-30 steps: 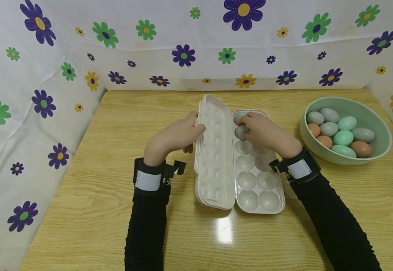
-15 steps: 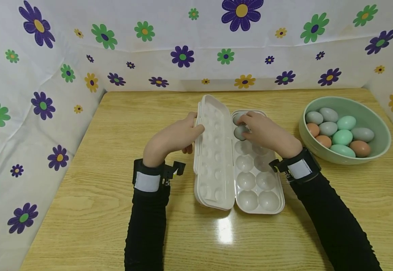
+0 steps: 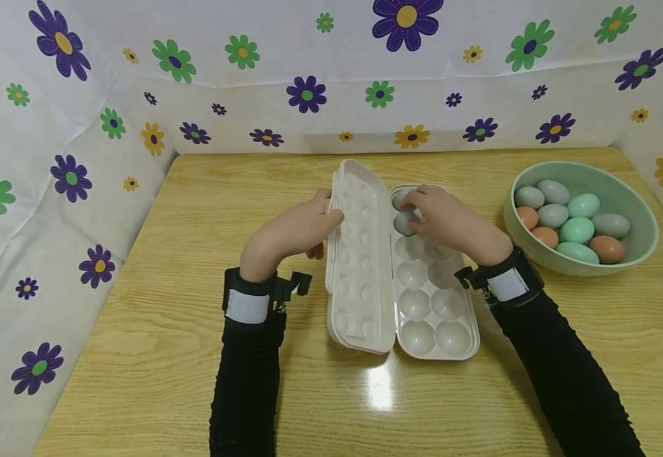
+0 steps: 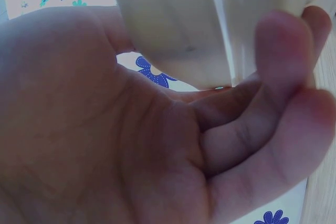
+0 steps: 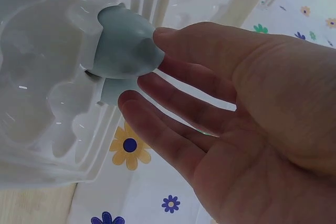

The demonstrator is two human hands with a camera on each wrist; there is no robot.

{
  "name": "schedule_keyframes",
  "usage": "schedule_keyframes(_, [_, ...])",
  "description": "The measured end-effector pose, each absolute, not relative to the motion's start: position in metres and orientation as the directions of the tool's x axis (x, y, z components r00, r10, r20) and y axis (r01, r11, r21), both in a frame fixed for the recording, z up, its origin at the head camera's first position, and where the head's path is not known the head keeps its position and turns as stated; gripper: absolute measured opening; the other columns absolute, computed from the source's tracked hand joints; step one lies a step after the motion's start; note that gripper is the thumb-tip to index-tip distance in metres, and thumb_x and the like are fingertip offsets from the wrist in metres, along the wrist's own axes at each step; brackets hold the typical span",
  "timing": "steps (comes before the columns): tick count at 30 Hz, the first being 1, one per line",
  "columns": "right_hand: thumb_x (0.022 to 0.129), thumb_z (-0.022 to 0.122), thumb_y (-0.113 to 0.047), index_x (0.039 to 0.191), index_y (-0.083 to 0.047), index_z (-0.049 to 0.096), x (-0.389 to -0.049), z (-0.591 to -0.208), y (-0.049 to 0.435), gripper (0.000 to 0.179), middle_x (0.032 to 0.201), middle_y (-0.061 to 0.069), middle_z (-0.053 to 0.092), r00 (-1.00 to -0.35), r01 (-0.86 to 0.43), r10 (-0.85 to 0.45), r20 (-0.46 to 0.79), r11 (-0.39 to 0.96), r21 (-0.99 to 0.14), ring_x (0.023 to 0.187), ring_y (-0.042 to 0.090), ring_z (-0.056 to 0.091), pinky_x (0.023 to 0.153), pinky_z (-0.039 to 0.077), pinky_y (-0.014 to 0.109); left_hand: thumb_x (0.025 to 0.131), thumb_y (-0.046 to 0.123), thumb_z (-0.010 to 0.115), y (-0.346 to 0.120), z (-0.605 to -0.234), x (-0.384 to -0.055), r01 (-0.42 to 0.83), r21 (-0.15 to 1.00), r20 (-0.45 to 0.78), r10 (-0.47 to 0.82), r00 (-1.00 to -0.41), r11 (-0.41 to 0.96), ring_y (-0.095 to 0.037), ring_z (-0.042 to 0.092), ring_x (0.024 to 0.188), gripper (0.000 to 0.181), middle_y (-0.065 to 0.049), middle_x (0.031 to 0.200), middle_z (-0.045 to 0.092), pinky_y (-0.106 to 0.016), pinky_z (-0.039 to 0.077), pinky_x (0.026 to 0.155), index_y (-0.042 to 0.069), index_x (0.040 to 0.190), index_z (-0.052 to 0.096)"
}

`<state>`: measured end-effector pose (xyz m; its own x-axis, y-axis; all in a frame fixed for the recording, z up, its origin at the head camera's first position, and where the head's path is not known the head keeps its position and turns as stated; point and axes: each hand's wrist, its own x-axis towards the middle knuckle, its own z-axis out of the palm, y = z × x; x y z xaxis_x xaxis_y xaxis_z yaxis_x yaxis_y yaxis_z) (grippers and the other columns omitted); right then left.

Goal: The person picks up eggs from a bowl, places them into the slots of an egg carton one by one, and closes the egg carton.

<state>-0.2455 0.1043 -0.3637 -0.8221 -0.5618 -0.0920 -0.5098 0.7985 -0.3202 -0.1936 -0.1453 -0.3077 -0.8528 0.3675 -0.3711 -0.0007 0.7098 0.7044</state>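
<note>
A white plastic egg carton [image 3: 416,304] lies open on the table, its dimpled lid [image 3: 365,273] raised on the left side. My left hand [image 3: 294,235] grips the lid's outer edge, thumb over the rim; the left wrist view has the fingers curled by the pale lid wall [image 4: 184,30]. Over the far end of the tray, my right hand [image 3: 451,222] pinches a grey egg [image 3: 405,223] sitting in the second cup of the left column. The right wrist view has the thumb on this egg [image 5: 126,43]. Another grey egg [image 3: 401,200] sits in the cup behind, partly covered by my fingers.
To the right stands a light green bowl [image 3: 645,235] with several grey, green and brown eggs in it. A white flowered cloth [image 3: 308,38] hangs behind and on the left of the wooden table [image 3: 154,304].
</note>
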Motion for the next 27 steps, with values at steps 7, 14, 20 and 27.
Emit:
schedule_keyframes(7, [0.088, 0.064, -0.012, 0.121, 0.001, 0.056, -0.244, -0.357, 0.11, 0.036, 0.117, 0.019, 0.057, -0.825, -0.501, -0.558, -0.086, 0.793, -0.346, 0.109, 0.034, 0.054, 0.094, 0.044, 0.046, 0.097, 0.028, 0.03, -0.145, -0.308, -0.194, -0.003, 0.711, -0.369, 0.37, -0.853, 0.703, -0.027, 0.056, 0.059, 0.052, -0.011, 0.078, 0.056, -0.032, 0.048, 0.055, 0.006, 0.143, 0.021])
schedule_keyframes(14, [0.089, 0.062, -0.014, 0.123, 0.0, 0.054, -0.244, -0.348, 0.12, 0.037, 0.116, 0.019, 0.055, -0.85, -0.451, -0.514, -0.115, 0.822, -0.347, 0.104, 0.033, 0.055, 0.091, 0.045, 0.046, 0.097, 0.027, 0.03, -0.145, -0.308, -0.194, -0.003, 0.715, -0.365, 0.37, -0.854, 0.699, -0.028, 0.056, 0.059, 0.052, -0.011, 0.077, 0.056, -0.033, 0.048, 0.055, 0.005, 0.143, 0.021])
schedule_keyframes(20, [0.091, 0.06, -0.013, 0.122, 0.001, 0.053, -0.244, -0.339, 0.136, 0.036, 0.115, 0.021, 0.054, -0.868, -0.426, -0.487, -0.1, 0.832, -0.357, 0.102, 0.035, 0.054, 0.088, 0.046, 0.048, 0.097, 0.028, 0.031, -0.145, -0.308, -0.193, -0.007, 0.715, -0.368, 0.368, -0.854, 0.699, -0.028, 0.056, 0.059, 0.053, -0.011, 0.077, 0.056, -0.033, 0.048, 0.055, 0.005, 0.144, 0.02])
schedule_keyframes(27, [0.093, 0.057, -0.016, 0.124, 0.002, 0.052, -0.248, -0.33, 0.154, 0.036, 0.115, 0.023, 0.055, -0.896, -0.371, -0.431, -0.104, 0.858, -0.355, 0.102, 0.037, 0.052, 0.088, 0.045, 0.05, 0.097, 0.028, 0.03, -0.145, -0.306, -0.192, -0.001, 0.712, -0.367, 0.371, -0.853, 0.702, -0.026, 0.055, 0.058, 0.054, -0.013, 0.078, 0.056, -0.031, 0.047, 0.054, 0.005, 0.144, 0.018])
